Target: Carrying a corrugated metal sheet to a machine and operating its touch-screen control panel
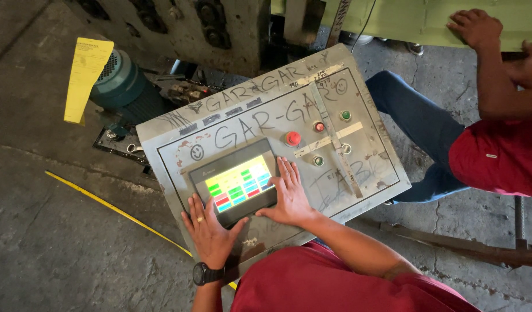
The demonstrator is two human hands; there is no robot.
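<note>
We see the touch screen [238,184] set low on the left of a grey control panel [370,167]; its long axis runs from lower left to upper right, tilted with the panel, its lit face upward. Our left hand [209,230] lies flat and open at the screen's lower left corner, fingers spread, holding nothing. Our right hand [289,195] rests open against the screen's right edge, fingertips touching the frame. Just above right sits a red push button [292,138], with smaller round buttons [346,115] beyond. A co-worker in a red shirt [500,156] crouches to the right, well apart. A yellow tag [86,78] hangs upper left near a teal motor [123,84].
</note>
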